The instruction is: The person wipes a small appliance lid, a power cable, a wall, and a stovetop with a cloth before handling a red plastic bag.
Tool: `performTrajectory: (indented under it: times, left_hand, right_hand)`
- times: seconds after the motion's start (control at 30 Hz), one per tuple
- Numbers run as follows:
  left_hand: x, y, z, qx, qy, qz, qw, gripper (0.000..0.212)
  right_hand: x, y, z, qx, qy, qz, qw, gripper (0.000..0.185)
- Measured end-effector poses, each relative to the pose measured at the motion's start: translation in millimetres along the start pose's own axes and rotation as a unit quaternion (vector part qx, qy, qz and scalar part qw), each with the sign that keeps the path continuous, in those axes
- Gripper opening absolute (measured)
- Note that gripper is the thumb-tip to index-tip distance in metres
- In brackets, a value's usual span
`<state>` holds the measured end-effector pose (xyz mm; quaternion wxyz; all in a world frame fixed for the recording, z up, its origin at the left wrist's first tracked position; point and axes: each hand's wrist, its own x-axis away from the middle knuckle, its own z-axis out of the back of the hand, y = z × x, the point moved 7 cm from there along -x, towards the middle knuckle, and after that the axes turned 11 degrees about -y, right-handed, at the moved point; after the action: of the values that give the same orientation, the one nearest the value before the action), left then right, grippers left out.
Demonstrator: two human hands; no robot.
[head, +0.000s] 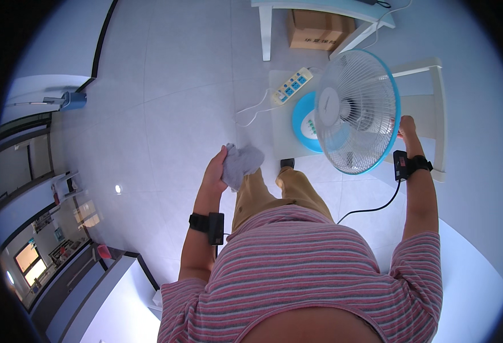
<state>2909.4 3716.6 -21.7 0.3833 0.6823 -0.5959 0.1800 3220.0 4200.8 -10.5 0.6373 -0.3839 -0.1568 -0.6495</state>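
A crumpled grey cloth (235, 166) is held in my left hand (215, 169), out over the floor. To the right stands an electric fan (356, 111) with a white wire cage, a light-blue rim and clear blades. Its round blue base (305, 124), with green buttons on a white panel, rests on the white seat of a chair (283, 141). My right hand (406, 126) is at the right edge of the fan's cage, partly behind it; whether its fingers grip the rim cannot be told. A power strip (293, 85) with blue sockets lies on the same seat, beside the base.
The white chair's backrest (437, 120) stands right of the fan, near the wall. A cardboard box (320, 30) bearing writing sits under a white table (265, 34). A white cord (251, 112) runs off the seat over the tiled floor. A blue bin (74, 100) stands far left.
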Motion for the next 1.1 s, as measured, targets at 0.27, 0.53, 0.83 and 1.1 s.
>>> performTrajectory:
  times: [0.27, 0.53, 0.83, 1.1]
  left_hand:
    - [1, -6, 11, -0.013, 0.012, -0.008, 1.000, 0.035]
    - [2, -9, 22, -0.024, 0.012, -0.017, 0.999, 0.038]
    - [6, -15, 24, -0.017, 0.009, -0.021, 1.000, 0.037]
    - [10, -19, 20, -0.038, 0.044, -0.028, 0.998, 0.035]
  right_hand:
    - [-12, -1, 2, 0.002, 0.015, 0.034, 0.999, 0.014]
    - [-10, -1, 1, -0.140, -0.052, -0.005, 0.989, 0.020]
    - [-33, 7, -8, -0.288, -0.136, 0.108, 0.942, 0.044]
    - [-59, 13, -10, -0.252, -0.164, 0.143, 0.943, 0.041]
